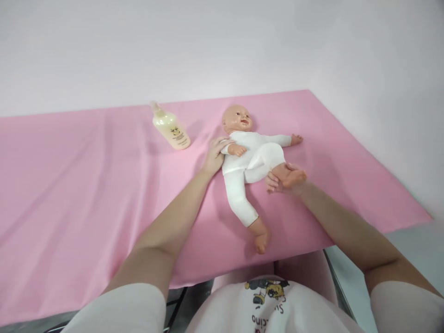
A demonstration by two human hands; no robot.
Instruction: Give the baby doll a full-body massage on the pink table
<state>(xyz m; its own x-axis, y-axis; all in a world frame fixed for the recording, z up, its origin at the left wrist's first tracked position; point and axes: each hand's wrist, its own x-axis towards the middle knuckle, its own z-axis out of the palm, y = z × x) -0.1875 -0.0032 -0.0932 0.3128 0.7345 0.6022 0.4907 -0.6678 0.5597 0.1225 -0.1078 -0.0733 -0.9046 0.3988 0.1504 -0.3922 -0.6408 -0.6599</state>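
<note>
A baby doll [255, 150] with a bald head and a white cloth body lies on its back on the pink-covered table. My left hand [215, 155] holds its side at the upper arm, fingers curled over the white sleeve. Around the lower part of one doll leg, my right hand [277, 181] is closed from beneath; the bent leg is lifted, and its foot hides part of my palm. The doll's other leg stretches toward the table's near edge. One small doll hand rests over its belly, while the other arm points out to the right.
A pale yellow lotion bottle [171, 129] with a pump top lies left of the doll's head. The pink cloth [86, 185] is creased on the left. A white wall [173, 46] stands behind the table, whose near edge is close to my body.
</note>
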